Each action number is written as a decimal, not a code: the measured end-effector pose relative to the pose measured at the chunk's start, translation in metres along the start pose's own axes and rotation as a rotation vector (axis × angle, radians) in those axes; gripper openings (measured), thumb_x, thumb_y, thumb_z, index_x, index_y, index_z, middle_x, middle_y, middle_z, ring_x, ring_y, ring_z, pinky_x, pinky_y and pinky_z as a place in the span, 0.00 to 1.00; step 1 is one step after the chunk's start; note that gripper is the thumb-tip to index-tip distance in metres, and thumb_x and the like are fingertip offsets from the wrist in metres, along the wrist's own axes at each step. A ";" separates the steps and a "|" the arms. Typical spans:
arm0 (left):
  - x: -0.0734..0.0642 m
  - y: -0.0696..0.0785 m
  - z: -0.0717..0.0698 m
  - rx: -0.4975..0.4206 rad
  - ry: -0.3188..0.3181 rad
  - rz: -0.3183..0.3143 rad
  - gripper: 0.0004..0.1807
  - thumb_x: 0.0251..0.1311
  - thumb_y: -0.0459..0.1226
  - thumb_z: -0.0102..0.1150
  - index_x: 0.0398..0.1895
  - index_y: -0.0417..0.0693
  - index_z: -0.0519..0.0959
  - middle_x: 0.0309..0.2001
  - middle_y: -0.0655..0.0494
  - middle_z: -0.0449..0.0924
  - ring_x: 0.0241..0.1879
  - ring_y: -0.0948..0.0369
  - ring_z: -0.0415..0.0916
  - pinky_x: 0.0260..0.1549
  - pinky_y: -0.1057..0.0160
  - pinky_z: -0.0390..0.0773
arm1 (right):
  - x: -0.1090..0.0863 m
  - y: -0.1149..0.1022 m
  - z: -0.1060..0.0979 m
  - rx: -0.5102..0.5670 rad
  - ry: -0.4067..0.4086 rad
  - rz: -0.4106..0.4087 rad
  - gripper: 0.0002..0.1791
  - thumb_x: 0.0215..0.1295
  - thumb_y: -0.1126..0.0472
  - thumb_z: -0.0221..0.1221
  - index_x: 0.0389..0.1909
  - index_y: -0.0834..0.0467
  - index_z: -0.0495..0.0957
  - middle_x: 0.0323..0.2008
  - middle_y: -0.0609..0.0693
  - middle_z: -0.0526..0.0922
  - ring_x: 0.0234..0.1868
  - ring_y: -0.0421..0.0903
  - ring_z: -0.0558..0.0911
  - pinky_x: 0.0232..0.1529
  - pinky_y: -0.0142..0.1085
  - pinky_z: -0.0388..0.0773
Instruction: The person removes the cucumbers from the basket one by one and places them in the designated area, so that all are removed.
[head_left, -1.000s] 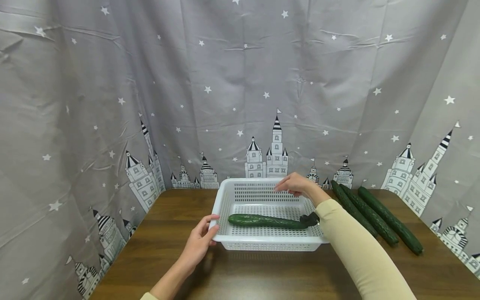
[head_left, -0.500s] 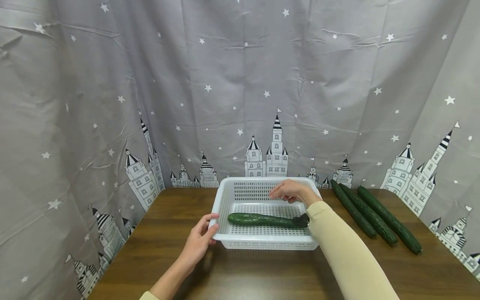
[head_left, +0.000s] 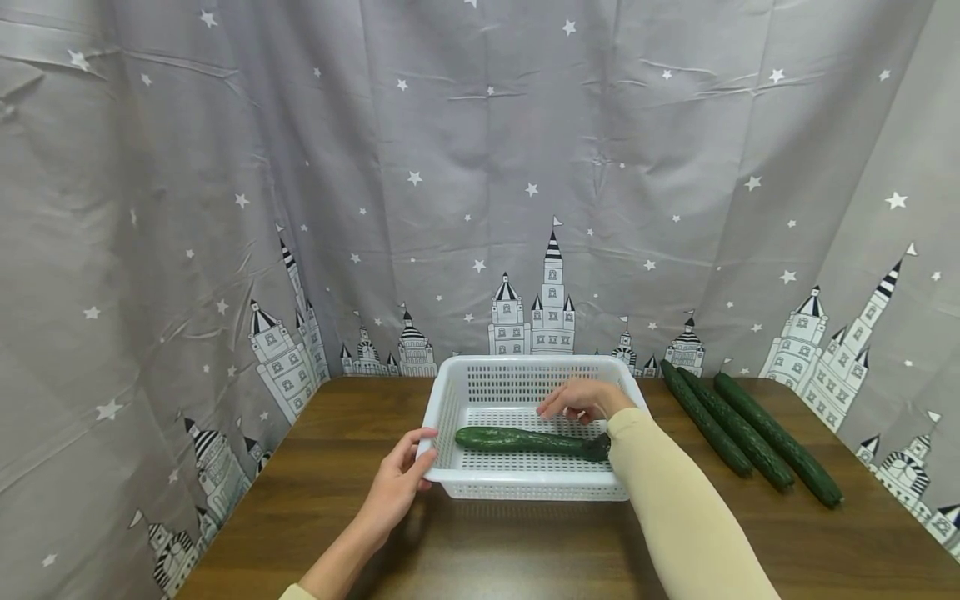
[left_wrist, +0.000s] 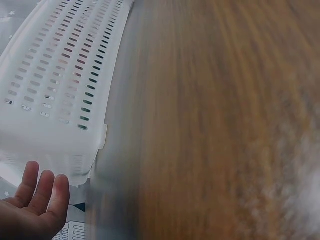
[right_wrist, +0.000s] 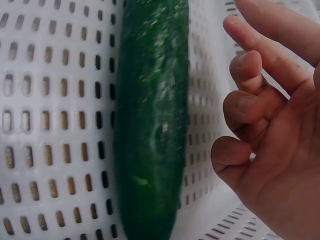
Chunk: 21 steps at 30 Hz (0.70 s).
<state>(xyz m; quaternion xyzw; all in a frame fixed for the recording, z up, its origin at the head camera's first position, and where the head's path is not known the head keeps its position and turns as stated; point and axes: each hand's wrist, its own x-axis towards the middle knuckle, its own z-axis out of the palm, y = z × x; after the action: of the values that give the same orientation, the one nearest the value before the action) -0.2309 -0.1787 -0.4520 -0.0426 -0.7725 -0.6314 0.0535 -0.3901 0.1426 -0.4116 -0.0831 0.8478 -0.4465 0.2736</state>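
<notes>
A white slotted plastic basket [head_left: 528,477] stands on the wooden table. In it lies one long green cucumber [head_left: 510,440], crosswise along the near side. My left hand [head_left: 392,486] holds the basket's left rim, thumb over the edge; the left wrist view has its other fingers [left_wrist: 59,197] beside the basket's outer wall. Inside the basket, beyond the cucumber, hovers my right hand [head_left: 583,398], fingers loosely bent and nothing between them. In the right wrist view a gap shows between these fingers and the cucumber. The cucumber's right end is hidden behind the wrist camera and sleeve.
Three more cucumbers [head_left: 780,442] lie side by side on the table [head_left: 337,433] right of the basket, slanting toward the front right. A grey curtain [head_left: 480,167] with stars and castles hangs behind the table and along both sides.
My right hand has moved lower and slightly left within the basket, toward the cucumber. The left hand, the basket and the cucumbers have stayed in place.
</notes>
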 end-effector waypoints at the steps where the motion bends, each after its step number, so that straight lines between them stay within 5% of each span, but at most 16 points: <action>1: 0.000 0.000 0.000 0.001 0.000 0.000 0.17 0.72 0.37 0.56 0.62 0.51 0.74 0.49 0.37 0.78 0.39 0.58 0.77 0.38 0.58 0.79 | 0.000 0.002 0.000 -0.007 -0.004 0.005 0.17 0.61 0.58 0.69 0.50 0.57 0.86 0.34 0.47 0.81 0.22 0.41 0.63 0.27 0.33 0.62; 11: 0.000 0.000 0.000 0.008 0.007 0.000 0.17 0.72 0.37 0.56 0.62 0.51 0.74 0.49 0.36 0.78 0.39 0.58 0.77 0.38 0.57 0.80 | 0.002 0.004 0.002 -0.108 -0.087 0.036 0.18 0.56 0.57 0.70 0.49 0.54 0.87 0.23 0.44 0.73 0.24 0.42 0.65 0.29 0.34 0.65; 21: 0.000 0.001 0.000 0.008 0.002 0.001 0.17 0.73 0.38 0.55 0.62 0.52 0.74 0.49 0.38 0.79 0.39 0.57 0.77 0.39 0.57 0.79 | 0.008 0.009 0.006 -0.114 -0.101 0.035 0.15 0.51 0.59 0.74 0.43 0.53 0.90 0.18 0.43 0.75 0.22 0.41 0.67 0.29 0.35 0.65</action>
<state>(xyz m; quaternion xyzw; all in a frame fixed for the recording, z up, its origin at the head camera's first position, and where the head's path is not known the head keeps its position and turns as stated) -0.2306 -0.1787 -0.4514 -0.0422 -0.7748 -0.6284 0.0550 -0.3925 0.1405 -0.4245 -0.1064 0.8583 -0.3879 0.3188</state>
